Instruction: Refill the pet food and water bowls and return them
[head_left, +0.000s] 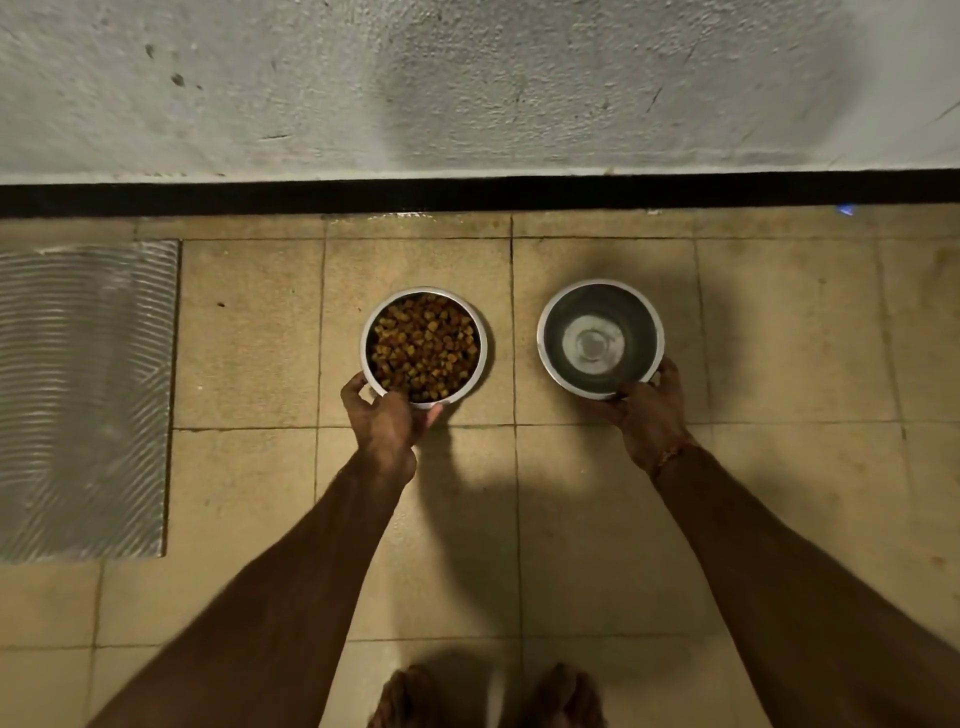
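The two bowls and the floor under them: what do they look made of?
Food bowl and water bowl: apparently polished steel, with bright reflective rims and grey sheen. Floor: likely matte beige ceramic or stone tile, with square grout lines.

Both hands (384, 415) (647, 410) extended down, fingers curled.

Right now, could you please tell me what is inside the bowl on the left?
The left bowl is full of brown kibble. Its bottom is covered by the food.
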